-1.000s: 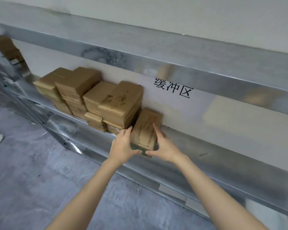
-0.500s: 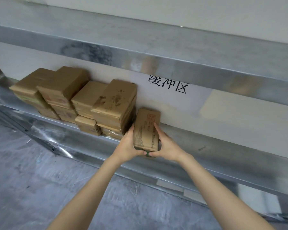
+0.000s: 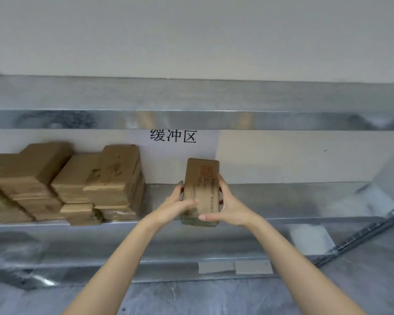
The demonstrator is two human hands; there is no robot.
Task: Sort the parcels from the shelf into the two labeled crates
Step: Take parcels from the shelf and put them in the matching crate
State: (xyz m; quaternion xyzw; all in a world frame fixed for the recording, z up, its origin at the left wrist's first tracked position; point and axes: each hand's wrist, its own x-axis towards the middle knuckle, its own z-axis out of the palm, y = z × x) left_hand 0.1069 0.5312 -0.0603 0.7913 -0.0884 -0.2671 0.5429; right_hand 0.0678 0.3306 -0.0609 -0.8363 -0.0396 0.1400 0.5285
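The left hand [image 3: 176, 206] at 9 o'clock and right hand [image 3: 229, 209] at 3 o'clock clasp the brown parcel [image 3: 201, 185] by its long sides, fingers curled round it, over the front edge of the shelf [image 3: 282, 201]. It looks stiff, boxy and light, so side holds suit

Body in view: two arms, nothing else. left forearm [image 3: 123, 258] is bare from the frame edge to the wrist, slim and smooth. right forearm [image 3: 289, 253] is the same, bare to the bottom corner. left hand [image 3: 178, 204] is bare, with slender fingers and a short nail showing on one fingertip; it's slightly motion-blurred, so finer detail isn't readable. right hand [image 3: 228, 208] is bare and sharper, its thumbnail [image 3: 202, 217] short and rounded. Both wrists are narrow and bare. Any clothing higher up is out of frame.
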